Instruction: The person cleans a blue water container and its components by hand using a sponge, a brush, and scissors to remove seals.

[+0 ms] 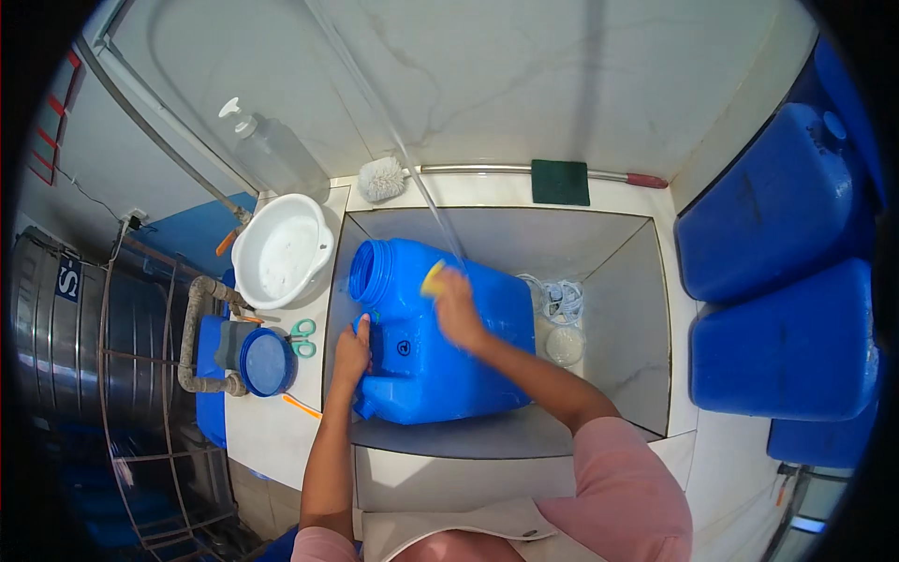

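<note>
A large blue plastic jerrycan (477,337) lies on its side in the tiled sink basin (625,337), its wide round mouth uncapped and facing left. My left hand (355,351) grips the jerrycan's handle at its left end, thumb on top. In my right hand (458,309) is a yellow sponge (434,279), held at the jerrycan's upper side; the hand is slightly blurred. A clear hose (421,175) hangs down from above and ends behind or near my right hand.
Left of the basin are a white plastic bowl (284,253), a blue lid (267,362), green-handled scissors (303,338) and a pump bottle (274,154). Behind lie a long-handled brush (381,179) and a green scouring pad (560,183). Blue jerrycans (779,337) stand at right.
</note>
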